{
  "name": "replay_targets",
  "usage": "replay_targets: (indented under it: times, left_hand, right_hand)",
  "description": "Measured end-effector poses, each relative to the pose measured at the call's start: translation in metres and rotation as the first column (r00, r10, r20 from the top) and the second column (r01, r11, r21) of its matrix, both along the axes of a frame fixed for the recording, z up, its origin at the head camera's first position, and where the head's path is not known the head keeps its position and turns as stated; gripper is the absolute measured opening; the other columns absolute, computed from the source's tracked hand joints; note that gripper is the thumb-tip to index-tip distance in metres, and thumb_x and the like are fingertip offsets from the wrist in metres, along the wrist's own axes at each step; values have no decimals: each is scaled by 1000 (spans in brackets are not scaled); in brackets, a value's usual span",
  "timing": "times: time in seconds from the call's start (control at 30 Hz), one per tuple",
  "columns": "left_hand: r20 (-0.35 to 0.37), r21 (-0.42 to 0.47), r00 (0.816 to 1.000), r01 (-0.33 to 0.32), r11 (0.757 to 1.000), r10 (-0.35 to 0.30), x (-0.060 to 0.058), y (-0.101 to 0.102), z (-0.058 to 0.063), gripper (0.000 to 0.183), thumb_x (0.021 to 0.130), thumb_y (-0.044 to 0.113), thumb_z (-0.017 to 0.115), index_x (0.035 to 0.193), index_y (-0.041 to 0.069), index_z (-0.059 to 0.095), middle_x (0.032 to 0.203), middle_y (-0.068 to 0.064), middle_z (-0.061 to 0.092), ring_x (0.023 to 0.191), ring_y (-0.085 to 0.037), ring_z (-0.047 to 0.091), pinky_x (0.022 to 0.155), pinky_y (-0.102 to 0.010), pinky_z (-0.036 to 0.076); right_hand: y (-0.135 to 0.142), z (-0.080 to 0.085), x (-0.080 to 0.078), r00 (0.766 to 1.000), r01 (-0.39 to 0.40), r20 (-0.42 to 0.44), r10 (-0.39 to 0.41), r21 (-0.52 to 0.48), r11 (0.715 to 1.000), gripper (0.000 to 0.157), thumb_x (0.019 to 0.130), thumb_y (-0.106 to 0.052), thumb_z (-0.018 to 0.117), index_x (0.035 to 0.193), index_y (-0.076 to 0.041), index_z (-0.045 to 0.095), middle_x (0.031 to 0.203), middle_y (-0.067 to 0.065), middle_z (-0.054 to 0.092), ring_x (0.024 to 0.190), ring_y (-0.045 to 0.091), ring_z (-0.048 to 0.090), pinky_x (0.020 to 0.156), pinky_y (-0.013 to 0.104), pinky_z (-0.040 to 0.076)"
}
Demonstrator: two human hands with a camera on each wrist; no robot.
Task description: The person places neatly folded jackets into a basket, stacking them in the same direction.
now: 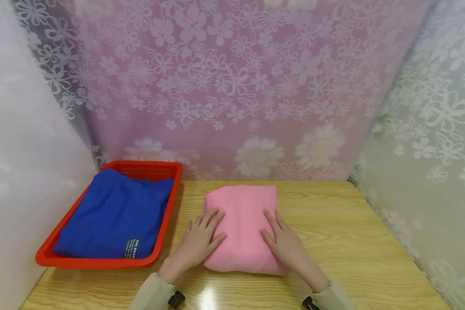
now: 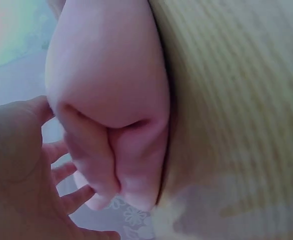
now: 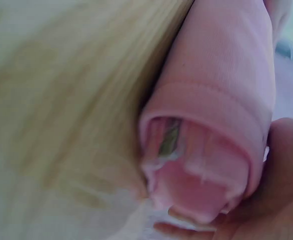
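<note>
A folded pink garment (image 1: 243, 228) lies in the middle of the wooden table (image 1: 352, 241). My left hand (image 1: 201, 242) rests flat on its left side with straight fingers. My right hand (image 1: 284, 243) lies flat on its right side the same way. The left wrist view shows the pink garment's folded edge (image 2: 116, 100) close up, with my left hand (image 2: 21, 165) beside it. In the right wrist view the pink garment's layered end (image 3: 211, 150) fills the frame, and part of my right hand (image 3: 281, 180) shows at the lower right.
A red plastic basket (image 1: 104, 261) sits at the table's left, holding a folded blue garment (image 1: 114, 217) with a small label. Flowered curtains (image 1: 236, 86) close off the back and right; a pale wall stands at the left.
</note>
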State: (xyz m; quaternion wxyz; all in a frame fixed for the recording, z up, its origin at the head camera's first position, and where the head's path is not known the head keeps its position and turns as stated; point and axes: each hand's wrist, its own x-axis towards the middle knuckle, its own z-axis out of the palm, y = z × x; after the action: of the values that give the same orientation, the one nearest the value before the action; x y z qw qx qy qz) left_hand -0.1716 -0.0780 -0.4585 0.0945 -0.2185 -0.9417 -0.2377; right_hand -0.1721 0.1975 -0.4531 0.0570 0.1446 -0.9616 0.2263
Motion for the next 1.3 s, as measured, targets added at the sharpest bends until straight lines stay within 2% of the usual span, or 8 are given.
replay_targets:
  times: [0.13,0.3,0.43,0.6,0.73,0.93,1.13,1.3]
  left_hand:
    - [70,85,997,-33,996,27,-3,-2,-7,69,101,48,58,160,20,35,166,-17,22,142,-48,38,104,-77,31]
    - [236,233,971,-93,968,36,-6,-7,-13,82,98,53,61,164,22,23,166,-21,20,135,-52,45,104,-70,38]
    - [320,335,947,-137,932,25,-7,-11,-14,83,97,51,63,163,21,23,159,-24,33,132,-50,49,104,-67,40]
    - [435,553,897,-199,809,-77,-12,-14,-17,78,99,38,66,163,21,25,152,-25,41,131,-42,51,95,-57,52]
    - [524,637,839,-273,720,-145,-16,-17,-18,76,99,35,66,162,28,24,135,-26,52,115,-33,60,79,-43,59]
    - [542,630,823,-268,729,-166,-19,-18,-16,77,100,37,65,163,28,21,130,-27,55,108,-29,62,80,-43,59]
    - [540,680,806,-247,691,-243,-20,-17,-19,78,101,36,64,163,30,17,144,-31,45,114,-33,62,88,-48,57]
    - [540,711,802,-272,648,-256,-18,-17,-23,77,101,33,64,162,35,18,137,-28,51,108,-29,63,83,-41,56]
  right_hand:
    - [19,-4,-5,985,-50,155,73,-146,988,72,105,-45,53,164,-17,21,165,26,16,141,53,35,106,68,37]
    - [35,1,-8,909,-34,373,186,-379,925,76,104,-45,54,165,-26,12,168,19,10,152,45,13,116,67,21]
    - [43,3,-10,860,54,463,216,-503,862,74,105,-41,55,164,-32,11,169,20,7,150,49,16,112,66,32]
    - [47,0,-18,821,183,501,273,-684,706,77,105,-28,57,165,-30,9,158,30,28,127,41,54,93,48,53]
    - [49,-1,-26,775,249,528,346,-759,601,80,105,-23,58,165,-30,5,138,20,53,106,22,65,85,39,55]
    - [52,-1,-33,744,247,535,400,-777,578,79,105,-23,57,165,-29,5,139,17,52,97,17,68,81,35,57]
    - [54,-2,-35,710,241,540,452,-790,564,79,107,-21,54,164,-33,1,162,27,18,110,17,64,89,34,54]
    - [56,-1,-37,657,232,538,527,-810,539,79,108,-21,50,163,-38,-4,164,25,8,119,19,59,94,37,52]
